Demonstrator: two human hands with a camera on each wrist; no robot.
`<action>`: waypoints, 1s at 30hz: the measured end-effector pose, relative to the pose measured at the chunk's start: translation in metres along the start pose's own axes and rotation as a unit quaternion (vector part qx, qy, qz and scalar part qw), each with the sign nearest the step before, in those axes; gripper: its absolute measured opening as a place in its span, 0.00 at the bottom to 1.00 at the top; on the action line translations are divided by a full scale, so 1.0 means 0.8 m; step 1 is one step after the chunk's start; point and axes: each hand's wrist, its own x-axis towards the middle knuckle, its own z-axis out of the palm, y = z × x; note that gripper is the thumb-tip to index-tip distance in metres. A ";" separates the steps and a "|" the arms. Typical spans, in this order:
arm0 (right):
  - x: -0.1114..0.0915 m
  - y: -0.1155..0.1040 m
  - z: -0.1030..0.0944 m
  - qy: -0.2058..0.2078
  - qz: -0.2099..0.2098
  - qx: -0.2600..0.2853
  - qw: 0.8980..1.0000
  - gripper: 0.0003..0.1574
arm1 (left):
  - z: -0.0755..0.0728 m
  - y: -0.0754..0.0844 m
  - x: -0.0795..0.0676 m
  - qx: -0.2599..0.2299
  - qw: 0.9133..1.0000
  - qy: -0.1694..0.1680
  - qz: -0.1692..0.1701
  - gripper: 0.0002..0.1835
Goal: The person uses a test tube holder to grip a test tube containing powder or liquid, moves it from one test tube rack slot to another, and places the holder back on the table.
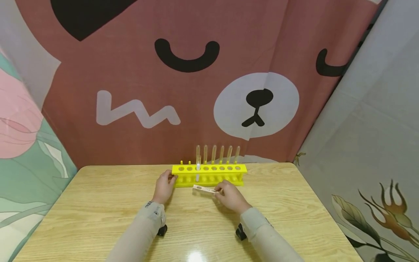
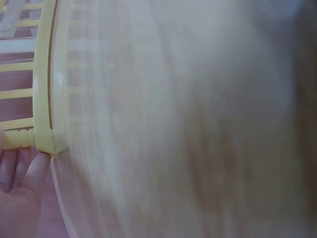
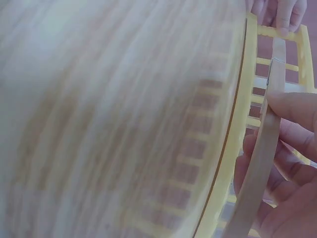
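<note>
A yellow test tube rack (image 1: 209,184) stands near the table's back edge. My left hand (image 1: 164,186) grips its left end, with the fingers around the end upright in the left wrist view, where the rack (image 2: 43,89) shows partly. Between thumb and fingers my right hand (image 1: 231,196) holds a wooden test tube clamp (image 1: 203,189), in front of the rack. The clamp (image 3: 262,153) appears long and pale in the right wrist view, with a wire spring. One test tube (image 1: 198,166) with white contents stands upright in the third hole from the left.
Several clear test tubes (image 1: 214,153) sit upside down on the rack's rear pegs; two pegs (image 1: 185,162) at the left are bare. The wooden table (image 1: 278,218) ends at a curtain (image 1: 131,142) printed with a bear. Another patterned curtain (image 1: 376,163) hangs at the right.
</note>
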 end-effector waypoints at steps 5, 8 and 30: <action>0.002 -0.002 -0.001 0.003 0.000 0.005 1.000 0.05 | 0.002 -0.002 0.000 -0.006 1.000 0.001 0.003 0.12; 0.002 -0.003 -0.002 0.011 -0.005 0.006 1.000 0.04 | 0.001 -0.003 0.000 -0.009 1.000 0.000 0.007 0.11; 0.004 -0.032 -0.009 0.055 -0.013 0.018 0.998 0.09 | 0.001 -0.004 -0.001 -0.005 1.000 -0.002 0.005 0.10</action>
